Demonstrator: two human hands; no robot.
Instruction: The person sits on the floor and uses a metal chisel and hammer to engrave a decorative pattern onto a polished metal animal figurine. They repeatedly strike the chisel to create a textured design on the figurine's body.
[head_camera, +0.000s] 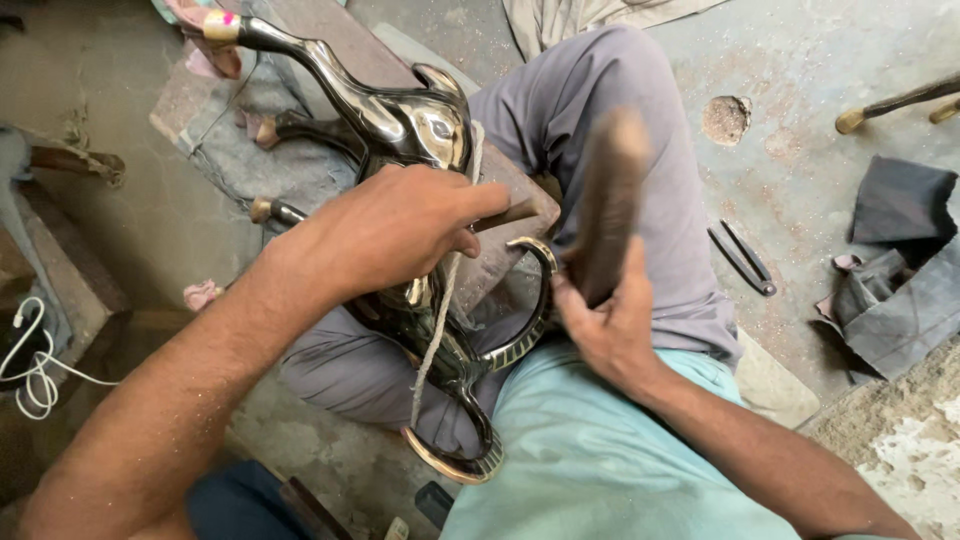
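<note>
A shiny dark metal animal figure (410, 125) with curved brass-edged horns (520, 330) lies across my lap, tied with a thin cord (440, 310). My left hand (385, 235) presses down on its body and pinches a short metal punch (510, 212) against it. My right hand (605, 320) grips a wooden mallet (608, 195), raised and blurred above the punch. The figure's legs reach up and left onto a padded block (230, 150).
Dark metal tongs (742, 258) lie on the concrete floor at right. Dark cloth scraps (900, 260) sit at the far right, wooden tool handles (895, 103) at top right. A white cable (35, 365) lies at left beside a brick ledge.
</note>
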